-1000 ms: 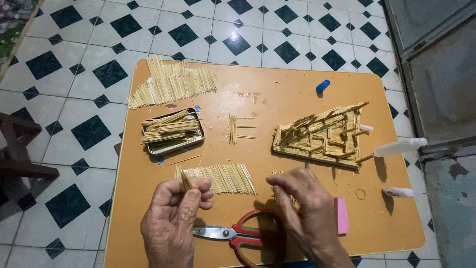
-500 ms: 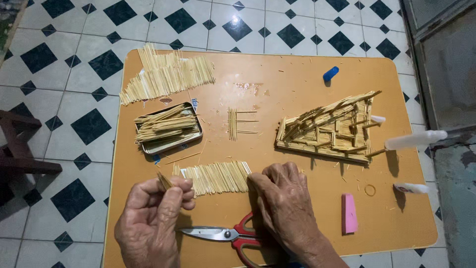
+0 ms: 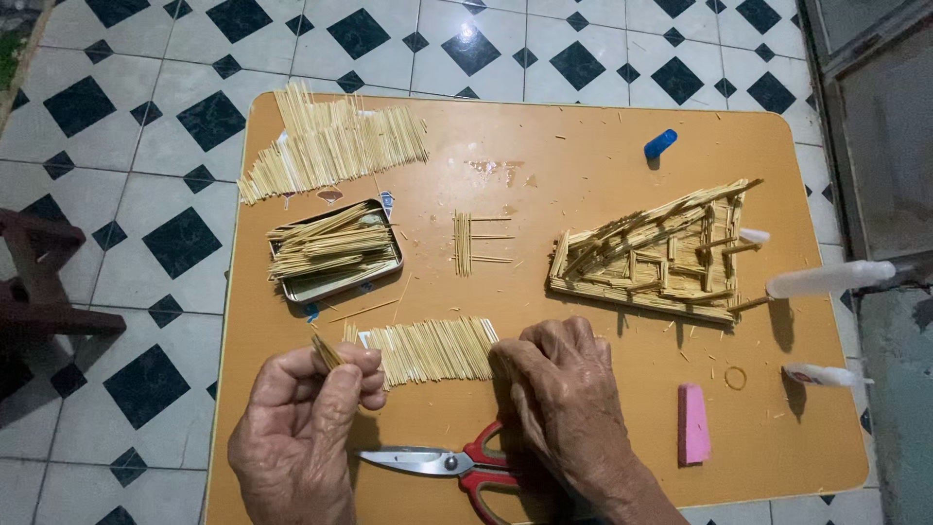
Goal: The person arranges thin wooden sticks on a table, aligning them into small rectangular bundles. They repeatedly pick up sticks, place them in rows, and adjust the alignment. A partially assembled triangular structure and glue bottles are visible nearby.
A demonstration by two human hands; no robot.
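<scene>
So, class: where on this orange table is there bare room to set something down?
Bare patches: between the blue cap and the stick model, and the front right corner past the pink eraser. Crowded: the left side and around both hands.

Black-and-white tiled floor [image 3: 175, 238], orange table [image 3: 583, 126], dark wooden stool [image 3: 39, 282]

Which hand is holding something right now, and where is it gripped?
The left hand pinches a few short sticks by their lower ends between thumb and fingers. The right hand rests on the row of sticks, holding nothing visible.
</scene>
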